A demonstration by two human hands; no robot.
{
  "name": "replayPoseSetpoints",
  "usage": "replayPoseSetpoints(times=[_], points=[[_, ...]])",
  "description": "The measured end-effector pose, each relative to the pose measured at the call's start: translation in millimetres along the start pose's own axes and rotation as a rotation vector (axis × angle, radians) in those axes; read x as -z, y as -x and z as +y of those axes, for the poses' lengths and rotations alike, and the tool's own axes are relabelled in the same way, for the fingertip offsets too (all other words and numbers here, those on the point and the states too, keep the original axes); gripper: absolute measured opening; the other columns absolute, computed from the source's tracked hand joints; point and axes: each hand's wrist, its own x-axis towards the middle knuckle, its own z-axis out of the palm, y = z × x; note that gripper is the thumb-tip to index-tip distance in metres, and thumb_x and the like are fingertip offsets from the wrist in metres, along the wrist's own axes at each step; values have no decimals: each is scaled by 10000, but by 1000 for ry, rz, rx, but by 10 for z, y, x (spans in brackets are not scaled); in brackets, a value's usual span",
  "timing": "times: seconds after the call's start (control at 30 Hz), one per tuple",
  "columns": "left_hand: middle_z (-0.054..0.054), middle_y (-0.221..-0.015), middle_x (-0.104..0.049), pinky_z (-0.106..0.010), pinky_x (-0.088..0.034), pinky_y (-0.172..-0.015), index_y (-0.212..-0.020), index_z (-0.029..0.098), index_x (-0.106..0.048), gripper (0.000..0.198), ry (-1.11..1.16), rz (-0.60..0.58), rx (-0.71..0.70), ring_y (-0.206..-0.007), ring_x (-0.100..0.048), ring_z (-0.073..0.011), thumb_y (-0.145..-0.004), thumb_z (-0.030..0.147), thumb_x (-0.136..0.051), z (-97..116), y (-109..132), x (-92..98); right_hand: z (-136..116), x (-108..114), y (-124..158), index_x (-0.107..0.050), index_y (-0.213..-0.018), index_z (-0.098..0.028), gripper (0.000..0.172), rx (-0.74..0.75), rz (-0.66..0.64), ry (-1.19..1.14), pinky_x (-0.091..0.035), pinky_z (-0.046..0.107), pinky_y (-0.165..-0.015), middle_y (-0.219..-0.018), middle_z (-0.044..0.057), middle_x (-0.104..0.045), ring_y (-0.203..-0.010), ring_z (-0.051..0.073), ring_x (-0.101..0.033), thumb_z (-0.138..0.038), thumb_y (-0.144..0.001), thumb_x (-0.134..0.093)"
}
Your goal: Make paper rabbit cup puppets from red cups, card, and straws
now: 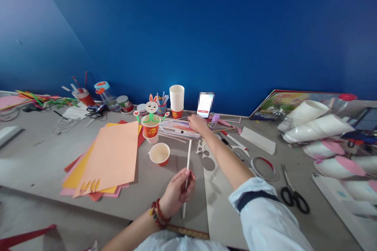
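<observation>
My left hand (pixel 181 186) is closed around a thin white stick (pixel 188 157), held nearly upright near the table's front edge. Farther back, my right hand (pixel 198 123) reaches to the right end of a pile of thin sticks and strips (pixel 173 128). Its fingers are curled down, and what is between them is hidden. Just beyond it a phone (pixel 204 106) leans against the wall. An open paper cup (pixel 160 154) stands left of the stick. Behind that cup is a rabbit-faced figure (pixel 151 107) with green arms, set in a red and white cup (pixel 151 128).
Coloured paper sheets (pixel 112 153) lie at left. Two stacked cups (pixel 177 100) stand by the wall. White card with cut-outs (pixel 222 204) lies under my right arm. Right of it are a tape roll (pixel 263 168), black-handled scissors (pixel 293 196) and bagged paper cups (pixel 319 127).
</observation>
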Motion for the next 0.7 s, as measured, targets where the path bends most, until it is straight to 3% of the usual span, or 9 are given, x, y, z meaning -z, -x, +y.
replayPoseSetpoints(times=[0.23,0.5,0.6,0.7], points=[[77,-533,-432,-176,-112,-345,-884,171,-546,314,-15,-3,-8,-354,-167,-34,-915,484,-559,-29,-5,49,-23,36,-27,-582,-1248,-169,335,-25,-43,2,-554,434,-880,-1252,97,-607,-1049,227,-635,-336,-959,-602],[81,-537,-427,-177,-112,-352,-885,173,-550,314,-4,0,19,-356,-164,-29,-909,485,-572,-25,-2,36,60,181,84,-591,-1226,-166,318,-22,-1,-50,-559,420,-859,-1215,89,-623,-1013,214,-644,-344,-963,-595],[82,-541,-427,-175,-104,-347,-879,172,-551,319,-5,-11,21,-353,-164,-26,-902,489,-583,-20,-1,23,95,242,119,-616,-1164,-195,221,-22,34,-65,-532,357,-822,-1119,66,-670,-976,201,-647,-292,-1008,-492],[82,-535,-424,-175,-104,-342,-878,171,-552,318,-8,-15,9,-351,-164,-27,-903,486,-581,-18,-1,19,96,270,128,-632,-1122,-226,258,-29,60,-70,-478,307,-778,-1056,65,-706,-964,213,-647,-218,-1018,-397]])
